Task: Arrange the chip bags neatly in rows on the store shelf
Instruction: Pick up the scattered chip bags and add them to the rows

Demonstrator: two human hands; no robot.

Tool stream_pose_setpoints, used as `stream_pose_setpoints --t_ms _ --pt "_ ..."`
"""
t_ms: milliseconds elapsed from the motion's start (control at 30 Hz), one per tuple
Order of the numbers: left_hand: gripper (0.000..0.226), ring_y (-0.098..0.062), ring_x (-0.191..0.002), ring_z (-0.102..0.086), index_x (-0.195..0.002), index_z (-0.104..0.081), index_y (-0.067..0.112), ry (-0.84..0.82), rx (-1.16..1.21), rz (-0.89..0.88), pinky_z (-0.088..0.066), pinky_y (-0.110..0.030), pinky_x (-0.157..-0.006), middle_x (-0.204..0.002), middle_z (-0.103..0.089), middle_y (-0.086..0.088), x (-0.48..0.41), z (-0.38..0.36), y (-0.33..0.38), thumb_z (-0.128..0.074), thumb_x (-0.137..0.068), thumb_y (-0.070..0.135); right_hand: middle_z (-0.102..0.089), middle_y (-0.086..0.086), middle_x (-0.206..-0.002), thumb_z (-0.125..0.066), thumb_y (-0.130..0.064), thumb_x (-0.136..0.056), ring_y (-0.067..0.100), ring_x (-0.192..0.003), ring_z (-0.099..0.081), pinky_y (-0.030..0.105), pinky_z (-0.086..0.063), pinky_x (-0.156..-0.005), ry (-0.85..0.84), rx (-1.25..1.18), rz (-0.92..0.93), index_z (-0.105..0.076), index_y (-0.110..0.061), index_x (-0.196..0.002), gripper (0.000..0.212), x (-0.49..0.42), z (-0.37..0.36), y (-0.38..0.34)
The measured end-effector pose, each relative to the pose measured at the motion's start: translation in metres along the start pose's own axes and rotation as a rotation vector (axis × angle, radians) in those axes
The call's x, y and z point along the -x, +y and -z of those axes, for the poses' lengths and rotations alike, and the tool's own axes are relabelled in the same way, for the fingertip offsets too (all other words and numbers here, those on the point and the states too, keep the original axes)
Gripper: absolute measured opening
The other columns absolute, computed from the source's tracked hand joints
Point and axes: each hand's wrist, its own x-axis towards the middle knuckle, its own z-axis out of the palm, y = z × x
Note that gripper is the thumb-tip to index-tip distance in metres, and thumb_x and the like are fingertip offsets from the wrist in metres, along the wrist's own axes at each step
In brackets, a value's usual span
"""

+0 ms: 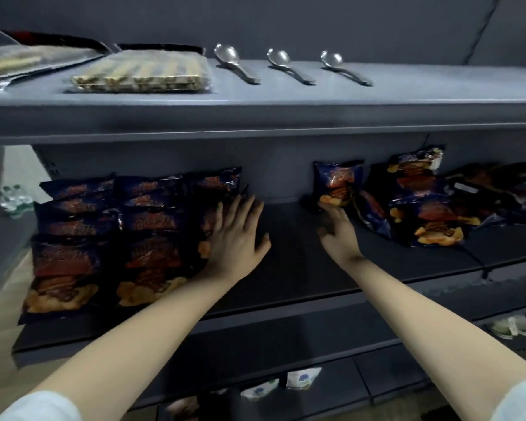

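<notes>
Grey shelf [286,253] holds dark blue chip bags [152,256] printed with orange chips.

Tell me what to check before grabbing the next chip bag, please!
1. Right hand open and close to the standing bag: ok.
2. Its fingers really touching that bag: cannot tell, the picture is blurred there.
3. Bare room on the middle shelf beside the neat rows: ok.
4. Left hand flat against the right edge of the rows: ok.
5. Jumbled pile on the right sorted into rows: not ok.
</notes>
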Motion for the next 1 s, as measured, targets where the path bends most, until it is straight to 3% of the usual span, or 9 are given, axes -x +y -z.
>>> stream_pose_setpoints --t_ms 133,300,433,567,733,1000 --pt "0.063 -0.029 -0.135 -0.037 -0.138 -0.041 0.012 -0.022 0.026 -0.030 -0.018 -0.050 -0.113 -0.145 -0.041 -0.009 -0.028 -0.016 0.047 -0.036 -0.085 0.045 -0.046 0.008 -0.135 -0.045 0.010 -0.080 0.013 -0.126 -0.040 0.019 -0.030 -0.106 0.173 0.088 0.087 -0.054 -0.013 -0.127 0.053 -0.005 0.049 0.028" --pt "0.065 -0.027 -0.139 -0.029 -0.142 -0.034 0.012 -0.038 0.160 -0.053 -0.016 -0.047 -0.114 -0.150 -0.033 -0.008 -0.067 -0.037 0.121 -0.053 -0.086 0.041 -0.041 0.012 -0.136 -0.047 0.011 -0.081 0.026 -0.127 -0.041 0.010 -0.027 -0.096 0.272 0.187 0.122 -0.053 -0.008 -0.125 0.049 -0.007 0.115 0.074" --pt "0.067 -0.032 -0.137 -0.033 -0.140 -0.038 0.011 -0.042 0.191 -0.208 -0.020 -0.051 -0.113 -0.147 -0.037 -0.011 -0.097 -0.053 0.181 -0.061 -0.082 0.036 -0.038 0.009 -0.141 -0.050 0.006 -0.083 0.029 -0.128 -0.040 0.016 -0.034 -0.085 0.298 0.280 0.060 -0.051 -0.011 -0.128 0.048 0.000 0.169 0.115" --pt "0.065 -0.031 -0.137 -0.033 -0.140 -0.038 0.011 0.003 0.238 -0.237 -0.017 -0.049 -0.114 -0.146 -0.039 -0.011 -0.130 -0.063 0.245 -0.059 -0.084 0.035 -0.036 0.010 -0.143 -0.051 0.004 -0.082 0.033 -0.122 -0.046 0.027 -0.042 -0.083 0.269 0.358 0.060 -0.051 -0.010 -0.128 0.048 0.009 0.223 0.150" --pt "0.061 -0.029 -0.139 -0.028 -0.141 -0.038 0.014 -0.039 0.238 -0.294 -0.010 -0.046 -0.115 -0.147 -0.037 -0.009 -0.145 -0.081 0.298 -0.056 -0.085 0.033 -0.042 0.010 -0.138 -0.051 0.006 -0.079 0.033 -0.115 -0.052 0.026 -0.042 -0.084 0.290 0.375 0.060 -0.055 -0.009 -0.124 0.047 0.010 0.263 0.179" --pt "0.055 -0.030 -0.140 -0.024 -0.138 -0.042 0.017 -0.097 0.201 -0.343 -0.010 -0.047 -0.115 -0.149 -0.033 -0.008 -0.179 -0.103 0.316 -0.055 -0.086 0.025 -0.037 0.014 -0.142 -0.053 0.003 -0.078 0.035 -0.130 -0.039 0.035 -0.040 -0.099 0.262 0.338 -0.023 -0.050 -0.006 -0.129 0.052 0.002 0.261 0.216"
